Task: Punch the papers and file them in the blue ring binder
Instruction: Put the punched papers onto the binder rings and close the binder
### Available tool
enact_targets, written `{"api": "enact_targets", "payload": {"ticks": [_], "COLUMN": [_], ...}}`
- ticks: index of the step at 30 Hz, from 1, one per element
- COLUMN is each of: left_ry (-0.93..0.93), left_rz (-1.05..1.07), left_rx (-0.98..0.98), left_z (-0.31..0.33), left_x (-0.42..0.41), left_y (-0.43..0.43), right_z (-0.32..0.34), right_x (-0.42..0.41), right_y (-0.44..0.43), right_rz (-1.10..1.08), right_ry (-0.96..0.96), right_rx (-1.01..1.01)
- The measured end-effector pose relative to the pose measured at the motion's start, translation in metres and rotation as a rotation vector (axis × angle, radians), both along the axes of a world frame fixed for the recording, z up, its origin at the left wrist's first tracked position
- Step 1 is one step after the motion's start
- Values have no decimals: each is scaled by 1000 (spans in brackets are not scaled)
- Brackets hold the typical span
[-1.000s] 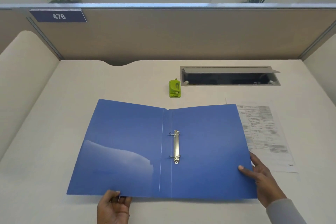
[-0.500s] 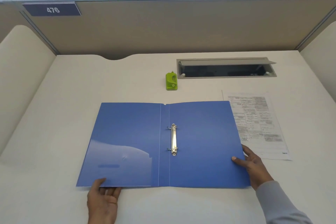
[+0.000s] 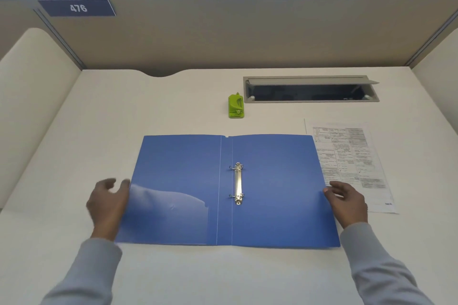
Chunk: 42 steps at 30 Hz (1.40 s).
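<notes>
The blue ring binder (image 3: 277, 181) lies open and flat on the desk, its two metal rings (image 3: 238, 183) closed along the spine. A clear pocket (image 3: 168, 213) covers the lower part of the left cover. My left hand (image 3: 107, 203) hovers blurred at the binder's left edge, fingers loosely spread, holding nothing. My right hand (image 3: 347, 199) rests on the right edge of the binder, fingers fairly straight. The printed papers (image 3: 352, 158) lie right of the binder, partly under its edge. A green hole punch (image 3: 236, 106) stands behind the binder.
A grey cable tray (image 3: 311, 100) with its lid raised is sunk into the desk (image 3: 124, 111) at the back right. A beige partition (image 3: 223, 32) with a "476" plate (image 3: 78, 8) closes off the back; curved side panels flank the desk.
My left hand has moved from the binder's near edge up to its left edge. My right hand slid slightly up the right edge. The binder now lies squarer on the desk.
</notes>
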<state>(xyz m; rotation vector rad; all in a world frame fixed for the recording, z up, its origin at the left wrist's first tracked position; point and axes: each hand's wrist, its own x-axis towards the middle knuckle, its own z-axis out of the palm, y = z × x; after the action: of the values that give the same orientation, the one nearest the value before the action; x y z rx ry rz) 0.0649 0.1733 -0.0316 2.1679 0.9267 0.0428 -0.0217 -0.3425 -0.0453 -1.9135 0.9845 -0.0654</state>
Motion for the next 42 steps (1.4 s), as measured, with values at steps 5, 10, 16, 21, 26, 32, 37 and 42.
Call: {"api": "enact_targets", "payload": {"ticks": [5, 10, 16, 21, 26, 32, 37, 42], "left_ry": [-178, -197, -197, -180, -211, -232, -218, -195], "left_rz": [-376, -615, -1007, -1030, -938, -828, -778, -744], "left_rx": [184, 214, 74, 44, 5, -83, -105, -142], "left_z": [1, -5, -18, -29, -35, -37, -41, -43], "left_x": [42, 56, 23, 8, 15, 21, 24, 24], "left_y": [-46, -91, -161, -201, -216, -222, -223, -223], "right_z": [3, -3, -12, -13, -17, -17, -17, -16], "right_x": [23, 43, 51, 52, 51, 50, 48, 48], "right_y": [12, 21, 22, 21, 24, 29, 28, 27], "right_rz": [80, 126, 101, 117, 142, 140, 154, 177], "right_ry": [-5, 39, 53, 66, 54, 44, 42, 39], "right_rx": [-139, -143, -164, -173, -215, -233, -237, -241]}}
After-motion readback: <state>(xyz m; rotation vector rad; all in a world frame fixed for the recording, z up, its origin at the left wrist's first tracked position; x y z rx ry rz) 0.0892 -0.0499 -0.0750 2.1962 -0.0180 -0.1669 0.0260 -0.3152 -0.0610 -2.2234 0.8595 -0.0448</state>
